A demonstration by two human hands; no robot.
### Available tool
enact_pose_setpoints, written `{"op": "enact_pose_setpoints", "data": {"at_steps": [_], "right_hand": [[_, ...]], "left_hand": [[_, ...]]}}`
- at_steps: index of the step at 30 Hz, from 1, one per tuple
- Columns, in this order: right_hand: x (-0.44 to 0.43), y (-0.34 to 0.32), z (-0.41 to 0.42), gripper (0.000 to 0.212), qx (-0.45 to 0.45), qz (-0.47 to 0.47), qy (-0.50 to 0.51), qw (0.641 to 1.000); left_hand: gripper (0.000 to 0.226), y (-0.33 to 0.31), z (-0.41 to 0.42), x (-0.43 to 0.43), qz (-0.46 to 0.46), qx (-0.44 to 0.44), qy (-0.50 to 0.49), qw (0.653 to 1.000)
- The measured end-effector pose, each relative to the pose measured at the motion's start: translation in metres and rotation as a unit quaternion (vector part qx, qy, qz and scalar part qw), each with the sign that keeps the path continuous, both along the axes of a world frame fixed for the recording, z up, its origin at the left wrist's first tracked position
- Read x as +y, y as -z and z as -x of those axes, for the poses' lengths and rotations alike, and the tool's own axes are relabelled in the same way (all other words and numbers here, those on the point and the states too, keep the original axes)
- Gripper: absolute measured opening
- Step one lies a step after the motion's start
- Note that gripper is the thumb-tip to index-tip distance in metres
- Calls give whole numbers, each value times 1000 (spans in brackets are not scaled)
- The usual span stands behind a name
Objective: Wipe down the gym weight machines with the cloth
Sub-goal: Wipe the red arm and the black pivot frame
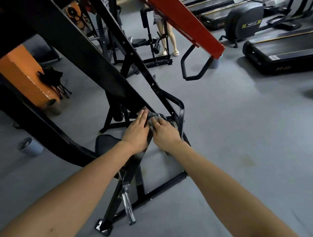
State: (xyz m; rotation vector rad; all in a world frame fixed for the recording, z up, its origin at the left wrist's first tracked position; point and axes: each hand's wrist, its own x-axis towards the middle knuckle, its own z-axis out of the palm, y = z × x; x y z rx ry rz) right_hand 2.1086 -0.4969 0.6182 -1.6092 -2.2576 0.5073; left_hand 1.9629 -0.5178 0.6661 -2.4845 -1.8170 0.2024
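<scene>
A black steel weight machine point(93, 59) slants across the view from upper left down to the floor. A grey cloth point(153, 118) is bunched on its sloping beam, near a chrome fitting. My right hand point(165, 133) presses down on the cloth, fingers curled over it. My left hand point(137, 133) lies flat on the same beam right beside it, fingertips touching the cloth's left edge. Most of the cloth is hidden under my hands.
A chrome plate peg point(128, 206) juts out low on the frame. A red arm with a black handle point(193, 65) hangs to the upper right. Treadmills point(288, 51) line the right. A person's legs point(168, 38) stand beyond. Grey cups point(30, 145) sit on the floor.
</scene>
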Motion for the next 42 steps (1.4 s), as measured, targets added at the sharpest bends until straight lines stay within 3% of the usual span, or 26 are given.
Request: {"op": "enact_pose_setpoints", "data": {"at_steps": [10, 14, 18, 22, 28, 33, 38, 40, 42], "right_hand": [[-100, 14, -64, 62, -30, -71, -61, 995], [-84, 9, -56, 65, -19, -63, -60, 996], [-39, 4, -26, 49, 10, -37, -53, 998], [-22, 5, -10, 48, 35, -28, -7, 999], [-66, 9, -22, 46, 11, -41, 26, 999], [-98, 27, -31, 42, 58, -85, 86, 991], [-129, 40, -4, 50, 36, -153, 195, 968], [-145, 36, 10, 52, -3, -142, 225, 964], [-154, 27, 18, 49, 19, -106, 289, 951]], "left_hand": [[87, 0, -2, -4, 17, 5, 1, 1000], [86, 0, 0, -5, 25, 3, -3, 1000], [82, -1, 2, -4, 18, 4, 3, 1000], [85, -6, 5, -1, 25, 20, 26, 999], [85, -5, 12, -3, 30, 30, 32, 999], [87, -22, 24, 3, 101, 54, 67, 991], [81, -36, 45, -18, 194, -34, 92, 976], [79, -37, 65, -28, 204, -76, 110, 970], [70, -37, 82, -34, 202, -118, 122, 964]]}}
